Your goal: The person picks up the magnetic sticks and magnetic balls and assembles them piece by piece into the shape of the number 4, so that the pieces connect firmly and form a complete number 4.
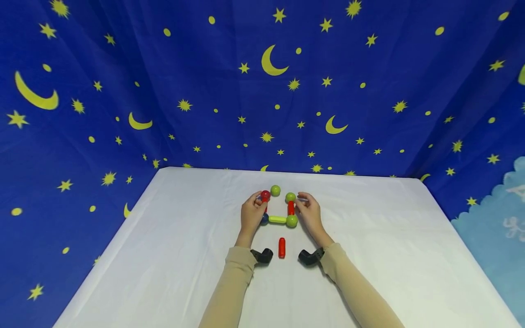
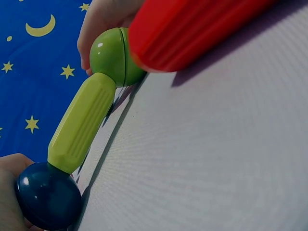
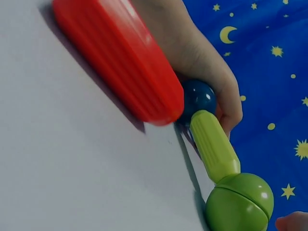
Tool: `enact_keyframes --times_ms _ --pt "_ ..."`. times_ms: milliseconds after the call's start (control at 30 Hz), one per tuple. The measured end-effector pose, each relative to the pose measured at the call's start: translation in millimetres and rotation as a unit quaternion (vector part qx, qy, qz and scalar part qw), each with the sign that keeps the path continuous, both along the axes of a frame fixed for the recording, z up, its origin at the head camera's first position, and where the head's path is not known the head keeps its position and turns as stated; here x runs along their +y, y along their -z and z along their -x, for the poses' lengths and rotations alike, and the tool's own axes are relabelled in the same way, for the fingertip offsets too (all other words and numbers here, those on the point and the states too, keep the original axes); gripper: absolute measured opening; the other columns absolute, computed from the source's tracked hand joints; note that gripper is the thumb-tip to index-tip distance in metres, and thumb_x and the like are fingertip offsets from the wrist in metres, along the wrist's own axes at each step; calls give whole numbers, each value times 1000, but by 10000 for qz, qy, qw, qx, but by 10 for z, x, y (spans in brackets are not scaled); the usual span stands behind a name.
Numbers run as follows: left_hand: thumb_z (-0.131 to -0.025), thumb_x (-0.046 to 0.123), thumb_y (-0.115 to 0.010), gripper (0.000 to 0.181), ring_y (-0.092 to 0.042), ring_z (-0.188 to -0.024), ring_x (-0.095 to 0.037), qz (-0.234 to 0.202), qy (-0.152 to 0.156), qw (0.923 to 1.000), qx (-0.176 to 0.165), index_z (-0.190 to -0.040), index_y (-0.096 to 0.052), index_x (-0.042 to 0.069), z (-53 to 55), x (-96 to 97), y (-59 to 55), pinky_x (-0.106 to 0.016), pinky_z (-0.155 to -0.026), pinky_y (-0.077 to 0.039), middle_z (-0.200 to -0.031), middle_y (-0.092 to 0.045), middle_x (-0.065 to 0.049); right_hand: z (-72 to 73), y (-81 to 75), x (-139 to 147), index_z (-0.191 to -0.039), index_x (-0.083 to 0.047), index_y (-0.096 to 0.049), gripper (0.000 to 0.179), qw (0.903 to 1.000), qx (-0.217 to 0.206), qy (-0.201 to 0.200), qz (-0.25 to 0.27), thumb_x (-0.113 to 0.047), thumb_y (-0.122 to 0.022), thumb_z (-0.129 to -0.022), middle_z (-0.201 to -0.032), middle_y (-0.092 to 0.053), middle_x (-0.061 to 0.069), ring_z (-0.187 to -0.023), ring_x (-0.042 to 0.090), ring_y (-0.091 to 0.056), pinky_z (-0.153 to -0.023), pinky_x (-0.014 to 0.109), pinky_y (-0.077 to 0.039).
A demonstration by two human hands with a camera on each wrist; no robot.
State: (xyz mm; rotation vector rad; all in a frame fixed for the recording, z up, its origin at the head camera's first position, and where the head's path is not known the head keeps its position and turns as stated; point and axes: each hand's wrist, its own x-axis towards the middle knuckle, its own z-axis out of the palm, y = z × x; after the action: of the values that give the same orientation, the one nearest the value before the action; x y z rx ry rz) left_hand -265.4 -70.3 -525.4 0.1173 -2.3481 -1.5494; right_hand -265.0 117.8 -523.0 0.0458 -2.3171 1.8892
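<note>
My left hand (image 1: 251, 213) has its thumb and fingers at the left red rod (image 1: 265, 210) and the red ball (image 1: 265, 194) capping it. A dark blue ball (image 2: 49, 196) sits at that rod's near end, against the hand. From it a yellow-green rod (image 1: 277, 219) runs across to a green ball (image 1: 291, 221). My right hand (image 1: 310, 214) is beside the other red rod (image 1: 290, 208), thumb tip by the rod and a finger near the green ball (image 1: 290, 197) on its far end. The pieces form a three-sided frame.
A loose green ball (image 1: 275, 190) lies just beyond the frame, between its two far ends. Another loose red rod (image 1: 281, 248) lies on the white tabletop (image 1: 164, 255), between the wrists. A blue curtain (image 1: 229, 91) with stars and moons hangs behind the table.
</note>
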Motion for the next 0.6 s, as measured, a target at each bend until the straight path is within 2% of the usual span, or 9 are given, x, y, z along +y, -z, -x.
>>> enact_keyframes --times_ms 167,300,400,600 --pt "-81 7 -67 38 -49 -61 -9 -6 8 10000 11 -119 -65 4 1 -7 0 -19 -58 -40 -75 -61 -8 -157 -137 12 -123 10 -53 33 9998 39 -50 197 -3 -54 -92 -118 -57 28 -72 4 -56 -63 14 -45" --pt "-81 8 -67 39 -49 -61 -10 -60 6 10000 -16 -120 -65 4 -11 -10 -16 -20 -58 -40 -75 -62 -9 -327 -279 -13 -121 13 -51 32 9997 157 -55 157 1 -52 -92 -115 -56 32 -74 7 -57 -64 15 -46" --pt "-81 8 -67 39 -49 -62 -10 -53 1 10000 -62 -120 -65 4 -14 -10 -16 -20 -59 -40 -76 -62 -9 -413 -312 -16 -121 13 -52 32 9996 185 -15 202 1 -52 -91 -114 -56 32 -75 10 -58 -64 15 -46" --pt "-81 8 -67 39 -50 -62 -11 -65 -21 10000 -72 -119 -65 5 -19 9 -9 -20 -58 -40 -76 -63 -10 -537 -295 2 -117 16 -53 30 9980 570 99 236 5 -53 -89 -111 -58 34 -77 12 -60 -66 16 -49"
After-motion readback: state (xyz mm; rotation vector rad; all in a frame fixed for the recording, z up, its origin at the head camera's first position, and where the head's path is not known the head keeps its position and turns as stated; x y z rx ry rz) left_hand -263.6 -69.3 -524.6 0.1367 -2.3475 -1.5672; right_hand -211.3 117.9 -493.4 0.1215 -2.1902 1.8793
